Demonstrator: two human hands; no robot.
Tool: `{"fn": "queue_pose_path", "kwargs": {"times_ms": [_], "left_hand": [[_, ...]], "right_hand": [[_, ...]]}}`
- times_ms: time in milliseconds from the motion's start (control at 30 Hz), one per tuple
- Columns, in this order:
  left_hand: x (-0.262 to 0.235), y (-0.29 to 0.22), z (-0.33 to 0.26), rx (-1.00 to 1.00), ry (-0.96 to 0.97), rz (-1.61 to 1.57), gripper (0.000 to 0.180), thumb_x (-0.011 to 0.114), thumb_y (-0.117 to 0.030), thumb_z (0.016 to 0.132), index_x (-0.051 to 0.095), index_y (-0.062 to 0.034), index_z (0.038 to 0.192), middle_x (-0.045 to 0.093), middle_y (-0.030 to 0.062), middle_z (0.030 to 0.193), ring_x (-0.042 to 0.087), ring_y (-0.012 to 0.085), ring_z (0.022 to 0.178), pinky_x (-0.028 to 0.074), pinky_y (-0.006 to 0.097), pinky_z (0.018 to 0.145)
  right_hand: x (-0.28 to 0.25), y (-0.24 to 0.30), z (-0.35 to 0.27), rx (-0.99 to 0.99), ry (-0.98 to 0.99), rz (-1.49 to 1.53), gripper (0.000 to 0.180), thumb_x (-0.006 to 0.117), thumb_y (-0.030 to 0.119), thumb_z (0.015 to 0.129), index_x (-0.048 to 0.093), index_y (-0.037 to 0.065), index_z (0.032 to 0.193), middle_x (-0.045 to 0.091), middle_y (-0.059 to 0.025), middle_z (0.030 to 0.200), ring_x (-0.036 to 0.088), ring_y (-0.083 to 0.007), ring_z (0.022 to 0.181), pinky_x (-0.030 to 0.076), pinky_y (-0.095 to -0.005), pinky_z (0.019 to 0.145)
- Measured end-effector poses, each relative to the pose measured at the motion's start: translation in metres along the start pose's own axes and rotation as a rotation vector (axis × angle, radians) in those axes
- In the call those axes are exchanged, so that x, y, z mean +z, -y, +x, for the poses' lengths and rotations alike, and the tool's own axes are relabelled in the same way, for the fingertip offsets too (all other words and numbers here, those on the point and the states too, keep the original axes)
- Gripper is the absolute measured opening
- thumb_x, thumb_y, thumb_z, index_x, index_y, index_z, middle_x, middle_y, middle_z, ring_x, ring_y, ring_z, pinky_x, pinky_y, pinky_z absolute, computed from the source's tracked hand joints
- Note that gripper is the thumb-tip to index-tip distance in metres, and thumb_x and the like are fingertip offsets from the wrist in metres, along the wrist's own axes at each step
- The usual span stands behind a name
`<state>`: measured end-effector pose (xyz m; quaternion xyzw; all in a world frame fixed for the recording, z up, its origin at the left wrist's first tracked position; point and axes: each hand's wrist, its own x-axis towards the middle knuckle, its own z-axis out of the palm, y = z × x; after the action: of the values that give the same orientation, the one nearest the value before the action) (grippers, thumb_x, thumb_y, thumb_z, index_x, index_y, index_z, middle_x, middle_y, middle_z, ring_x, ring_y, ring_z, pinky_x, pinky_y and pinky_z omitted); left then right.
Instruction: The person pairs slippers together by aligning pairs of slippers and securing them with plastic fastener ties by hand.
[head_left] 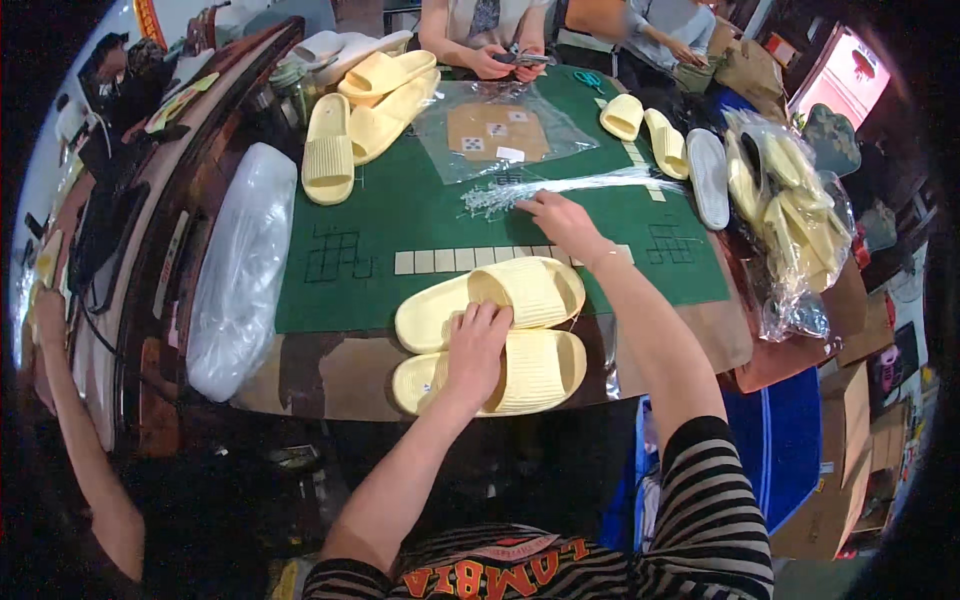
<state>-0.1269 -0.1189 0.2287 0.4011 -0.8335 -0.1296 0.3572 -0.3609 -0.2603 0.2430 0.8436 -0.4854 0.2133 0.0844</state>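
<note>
A pair of pale yellow slippers lies side by side at the near edge of the green table mat, an upper slipper (540, 285) and a lower slipper (545, 372). My left hand (478, 350) is closed over their inner edges where the two meet, fingers bent onto the upper one. Farther off, my right hand (565, 225) pinches at the loose ends of a bundle of thin clear plastic strands (600, 182). Thumb and forefinger are together there; whether a single strand is between them is too small to see.
More yellow slippers (328, 150) lie at the far left, beside a long clear-wrapped bundle (245, 270). Bagged slippers (795, 220) and a grey sole (708, 178) are at right. A flat plastic bag (570, 135) and teal scissors (588, 79) lie toward a person holding a phone.
</note>
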Motion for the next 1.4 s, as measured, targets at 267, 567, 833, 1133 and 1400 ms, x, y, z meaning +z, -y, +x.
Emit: {"fn": "queue_pose_path", "kwargs": {"times_ms": [267,567,833,1133,1400], "left_hand": [[0.003,0.001,0.009,-0.042,0.064,0.016,0.027,0.051,-0.002,0.075,0.058,-0.0063,0.1,0.052,0.0087,0.094,0.049,0.0282,0.096,0.038,0.04,0.082],[0.003,0.01,0.006,-0.05,0.055,-0.006,0.023,0.048,0.001,0.075,0.062,-0.0068,0.09,0.057,0.0065,0.094,0.05,0.0268,0.095,0.036,0.038,0.08],[0.014,0.009,0.003,-0.029,0.088,0.011,0.028,0.048,0.002,0.075,0.06,-0.0069,0.097,0.057,0.0101,0.1,0.05,0.0313,0.1,0.038,0.043,0.085],[0.006,0.015,0.001,0.038,0.084,-0.025,0.028,0.047,0.003,0.074,0.056,-0.0037,0.099,0.054,0.0105,0.095,0.049,0.0301,0.1,0.038,0.041,0.082],[0.021,0.015,0.008,-0.175,0.048,-0.255,0.021,0.044,-0.005,0.083,0.06,-0.0041,0.096,0.059,0.0155,0.097,0.053,0.0354,0.095,0.04,0.042,0.082]], "right_hand": [[0.007,0.008,0.024,-0.079,0.117,-0.151,0.033,0.062,0.005,0.071,0.057,0.007,0.104,0.056,-0.0137,0.098,0.059,-0.0307,0.093,0.05,-0.0379,0.077],[-0.011,0.015,-0.014,0.035,0.072,0.021,0.039,0.062,0.006,0.076,0.055,0.009,0.114,0.06,-0.0119,0.094,0.059,-0.0302,0.091,0.05,-0.0393,0.078],[0.0,0.017,0.006,-0.003,0.218,-0.184,0.023,0.055,0.007,0.078,0.058,0.008,0.101,0.058,-0.0144,0.1,0.063,-0.0299,0.085,0.051,-0.0409,0.071],[-0.033,-0.084,-0.118,0.703,0.04,-0.601,0.009,0.053,0.012,0.082,0.061,0.008,0.083,0.059,-0.0088,0.088,0.06,-0.0227,0.083,0.054,-0.0349,0.066],[-0.101,-0.081,-0.227,0.394,-0.015,-0.761,0.01,0.052,0.01,0.08,0.055,0.005,0.088,0.059,-0.0119,0.083,0.063,-0.0265,0.08,0.053,-0.0383,0.062]]}}
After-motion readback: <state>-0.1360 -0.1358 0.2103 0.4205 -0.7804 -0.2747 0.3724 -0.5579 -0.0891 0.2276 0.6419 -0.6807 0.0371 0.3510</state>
